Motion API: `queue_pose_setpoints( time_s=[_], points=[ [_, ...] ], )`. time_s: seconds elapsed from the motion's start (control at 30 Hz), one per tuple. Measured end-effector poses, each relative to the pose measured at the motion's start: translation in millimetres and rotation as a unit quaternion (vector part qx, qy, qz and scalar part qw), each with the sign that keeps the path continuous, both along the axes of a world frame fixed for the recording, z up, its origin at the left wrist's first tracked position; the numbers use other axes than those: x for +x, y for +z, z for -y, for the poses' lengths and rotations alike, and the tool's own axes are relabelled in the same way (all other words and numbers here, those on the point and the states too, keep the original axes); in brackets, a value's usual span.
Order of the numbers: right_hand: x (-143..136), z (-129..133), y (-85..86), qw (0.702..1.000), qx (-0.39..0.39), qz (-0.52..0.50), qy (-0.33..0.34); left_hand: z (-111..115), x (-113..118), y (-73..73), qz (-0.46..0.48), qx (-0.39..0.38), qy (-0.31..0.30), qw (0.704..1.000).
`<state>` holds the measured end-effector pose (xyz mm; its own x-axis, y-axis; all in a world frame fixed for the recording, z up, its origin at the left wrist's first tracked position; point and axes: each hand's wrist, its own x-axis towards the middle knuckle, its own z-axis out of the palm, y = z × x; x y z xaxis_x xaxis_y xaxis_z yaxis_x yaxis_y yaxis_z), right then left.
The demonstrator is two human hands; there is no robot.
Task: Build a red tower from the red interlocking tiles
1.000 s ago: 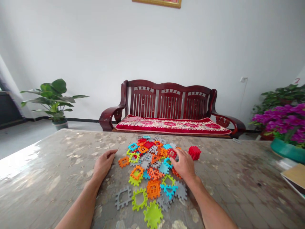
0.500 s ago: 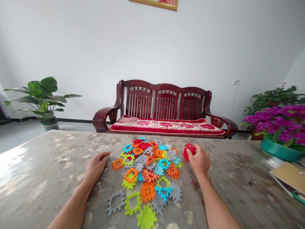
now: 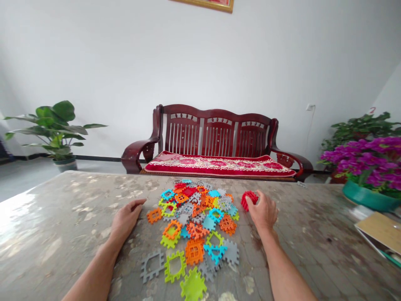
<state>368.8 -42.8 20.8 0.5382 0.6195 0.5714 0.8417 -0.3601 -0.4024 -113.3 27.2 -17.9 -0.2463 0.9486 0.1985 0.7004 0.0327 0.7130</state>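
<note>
My right hand is closed on a red block that looks built from interlocking toothed plastic pieces. Its thumb lies on the near side, while the far fingers are partly hidden. The block appears to rest on the table, right of a heap of loose plastic building tiles. On the heap's left, my left hand lies on the table with fingers stretched out and holding nothing. Closest to that hand is an orange tile. A grey frame tile, a green frame tile and a solid green tile lie at the near end.
Beneath everything is a patterned table cover. At right stand a teal pot with purple flowers and a cardboard-coloured item. A small grey piece lies by the far edge. Beyond is a wooden bench.
The red block has turned very slightly in my right hand. My left hand and the heap of tiles stay where they were.
</note>
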Motion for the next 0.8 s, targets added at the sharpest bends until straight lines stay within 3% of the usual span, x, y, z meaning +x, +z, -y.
queue_pose_setpoints(
  time_s=[0.1, 0.27, 0.4, 0.5, 0.63, 0.8],
  points=[
    [-8, 0, 1.1, 0.997, 0.058, 0.016, 0.046, -1, 0, -0.7, 0.001, -0.002, 0.002, 1.000],
    [-43, -3, -1.2, 0.965, 0.118, 0.003, 0.236, 1, 2, 0.4, 0.000, 0.010, -0.007, 1.000],
    [-77, -1, -3.3, 0.921, 0.053, -0.033, 0.384, 1, 3, -1.3, 0.033, 0.021, -0.033, 0.999],
    [-93, 2, -0.4, 0.893, -0.017, -0.034, 0.449, 1, 7, 2.9, 0.071, 0.017, -0.066, 0.995],
    [-105, 4, 7.2, 0.869, -0.078, 0.004, 0.489, 6, 28, 26.0, 0.040, 0.045, -0.105, 0.993],
    [-109, 9, 5.5, 0.874, -0.097, 0.045, 0.475, 40, 80, 64.2, -0.100, 0.090, -0.265, 0.955]
  ],
)
